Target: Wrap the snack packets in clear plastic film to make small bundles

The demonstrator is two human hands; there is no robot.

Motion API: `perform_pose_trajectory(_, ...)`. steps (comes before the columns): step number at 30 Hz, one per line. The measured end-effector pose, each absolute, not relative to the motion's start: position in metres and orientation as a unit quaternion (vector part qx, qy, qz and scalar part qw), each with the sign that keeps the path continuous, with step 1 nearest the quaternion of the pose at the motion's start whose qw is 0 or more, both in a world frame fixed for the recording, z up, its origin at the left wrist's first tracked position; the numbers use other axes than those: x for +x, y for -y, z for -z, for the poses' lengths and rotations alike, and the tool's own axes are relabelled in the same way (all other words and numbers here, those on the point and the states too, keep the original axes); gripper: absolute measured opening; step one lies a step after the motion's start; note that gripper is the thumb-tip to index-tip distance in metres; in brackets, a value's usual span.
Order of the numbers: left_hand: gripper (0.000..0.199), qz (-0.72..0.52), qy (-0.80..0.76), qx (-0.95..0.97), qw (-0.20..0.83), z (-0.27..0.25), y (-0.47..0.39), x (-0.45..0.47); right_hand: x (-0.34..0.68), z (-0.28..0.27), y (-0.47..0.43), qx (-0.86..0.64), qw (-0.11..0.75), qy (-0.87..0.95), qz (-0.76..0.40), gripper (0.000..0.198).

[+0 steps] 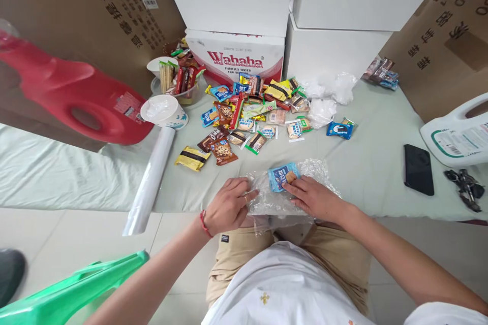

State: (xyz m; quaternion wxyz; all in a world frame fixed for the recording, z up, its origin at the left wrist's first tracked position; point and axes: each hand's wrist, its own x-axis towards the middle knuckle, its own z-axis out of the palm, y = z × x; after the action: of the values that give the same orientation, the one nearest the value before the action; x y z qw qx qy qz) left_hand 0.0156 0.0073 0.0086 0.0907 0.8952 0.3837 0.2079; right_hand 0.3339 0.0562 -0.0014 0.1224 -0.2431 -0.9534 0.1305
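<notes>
A crinkled sheet of clear plastic film (267, 204) lies at the table's front edge, partly hanging over it; whether it is a bag I cannot tell. On top of it rests a blue snack packet (280, 176) with a biscuit picture. My left hand (231, 203) has its fingers curled and pinches the film's left side. Stretched over the film from the right, my right hand (314, 197) touches the packet with its fingertips, fingers extended. Beyond both hands spreads a loose pile of wrapped snacks (244, 122) in several colours.
A roll of clear plastic (150, 183) sticks out past the table edge at left, near a paper cup (163, 111) and red jug (84, 91). Crumpled plastic (322, 111) lies behind. At right are a phone (418, 170), keys (465, 188) and white jug (457, 132). Boxes (236, 56) stand behind.
</notes>
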Motion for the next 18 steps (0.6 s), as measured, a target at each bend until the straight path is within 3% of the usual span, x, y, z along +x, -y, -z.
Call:
perform_pose_trajectory(6, 0.052, -0.271, -0.375, 0.879, 0.115, -0.035, -0.019, 0.054, 0.329, -0.005, -0.05, -0.268, 0.098, 0.95, -0.127, 0.05)
perform_pose_trajectory(10, 0.047, -0.215, -0.379, 0.885, 0.165, -0.013, -0.038, 0.081, 0.335, -0.01, -0.041, -0.276, 0.103, 0.945, -0.144, 0.048)
perform_pose_trajectory(14, 0.049, -0.213, -0.402, 0.875, 0.167, 0.012, -0.04, 0.082, 0.355, -0.004, -0.014, -0.279, 0.143, 0.943, -0.107, 0.062)
perform_pose_trajectory(18, 0.048, -0.205, -0.404, 0.877, 0.161, 0.015, -0.038, 0.079, 0.367, 0.008, 0.01, -0.291, 0.179, 0.938, -0.059, 0.032)
